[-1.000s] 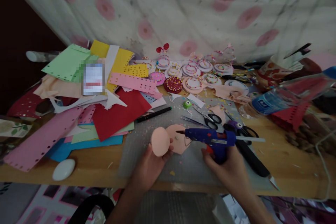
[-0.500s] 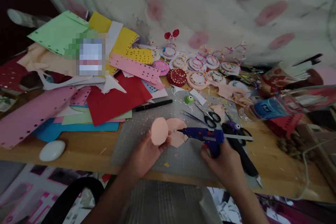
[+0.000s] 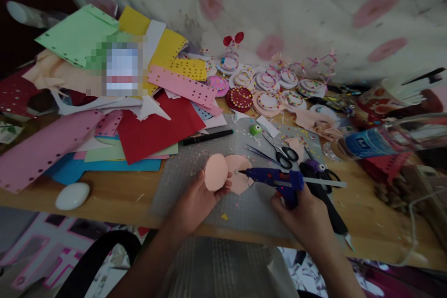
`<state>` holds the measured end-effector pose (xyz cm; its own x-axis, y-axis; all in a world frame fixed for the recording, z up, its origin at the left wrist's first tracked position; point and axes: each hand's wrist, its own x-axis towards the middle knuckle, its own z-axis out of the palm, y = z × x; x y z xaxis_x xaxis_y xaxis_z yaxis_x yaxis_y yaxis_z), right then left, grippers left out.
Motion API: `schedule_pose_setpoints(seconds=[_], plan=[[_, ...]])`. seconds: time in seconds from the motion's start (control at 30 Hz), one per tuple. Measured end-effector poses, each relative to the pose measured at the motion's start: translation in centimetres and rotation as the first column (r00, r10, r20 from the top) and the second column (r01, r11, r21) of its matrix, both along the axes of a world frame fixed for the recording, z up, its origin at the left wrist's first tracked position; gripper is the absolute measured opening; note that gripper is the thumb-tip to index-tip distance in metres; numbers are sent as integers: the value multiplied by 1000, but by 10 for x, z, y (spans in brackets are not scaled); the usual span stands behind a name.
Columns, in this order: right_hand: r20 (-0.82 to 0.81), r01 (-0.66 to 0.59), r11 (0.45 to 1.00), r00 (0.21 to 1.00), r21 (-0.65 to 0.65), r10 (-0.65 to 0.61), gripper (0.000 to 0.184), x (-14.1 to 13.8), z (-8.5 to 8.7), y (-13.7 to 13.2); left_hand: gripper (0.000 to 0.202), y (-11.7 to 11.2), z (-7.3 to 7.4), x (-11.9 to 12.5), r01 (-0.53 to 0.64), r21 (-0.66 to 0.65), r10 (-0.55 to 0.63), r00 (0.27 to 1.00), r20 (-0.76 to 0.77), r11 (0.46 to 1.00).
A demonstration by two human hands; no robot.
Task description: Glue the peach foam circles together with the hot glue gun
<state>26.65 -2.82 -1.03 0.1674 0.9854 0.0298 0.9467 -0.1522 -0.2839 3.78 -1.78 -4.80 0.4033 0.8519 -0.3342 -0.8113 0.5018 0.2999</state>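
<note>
My left hand is closed on a peach paper circle, holding it upright above the grey cutting mat. Right beside it a second peach circle lies flat on the mat. My right hand grips a blue glue gun by its handle. The gun's nozzle points left and touches the flat circle. A white glue stick sticks out of the gun's back.
A heap of coloured paper sheets covers the table's left. Finished round decorations sit at the back. Scissors, a black marker, a green punch, a white oval object and a plastic bottle lie around.
The view has shifted, so things sit a little differently in frame. Both hands keep their grips; the glue gun's nozzle stays at the flat circle.
</note>
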Motion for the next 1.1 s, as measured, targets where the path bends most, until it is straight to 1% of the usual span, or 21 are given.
schedule_pose_setpoints(seconds=[0.17,0.3,0.47,0.7,0.8,1.1], plan=[[14,-41,999,999,-18,41,25,2,1,0,47,0,1,0,-5,-2,5,1000,-30,1000],[18,-45,999,999,-21,46,22,1,3,1,46,0,2,1,-7,2,7,1000,-27,1000],[18,-69,998,997,-2,69,23,0,2,0,48,1,3,1,0,-21,0,999,-33,1000],[66,-90,996,994,11,89,26,2,1,-1,48,1,3,0,5,-26,-6,999,-39,1000],[65,-97,995,993,32,95,26,-1,3,-1,48,1,2,0,6,-26,-7,999,-48,1000],[33,-115,993,993,10,114,24,1,6,2,48,0,0,-1,6,-17,-7,999,-45,1000]])
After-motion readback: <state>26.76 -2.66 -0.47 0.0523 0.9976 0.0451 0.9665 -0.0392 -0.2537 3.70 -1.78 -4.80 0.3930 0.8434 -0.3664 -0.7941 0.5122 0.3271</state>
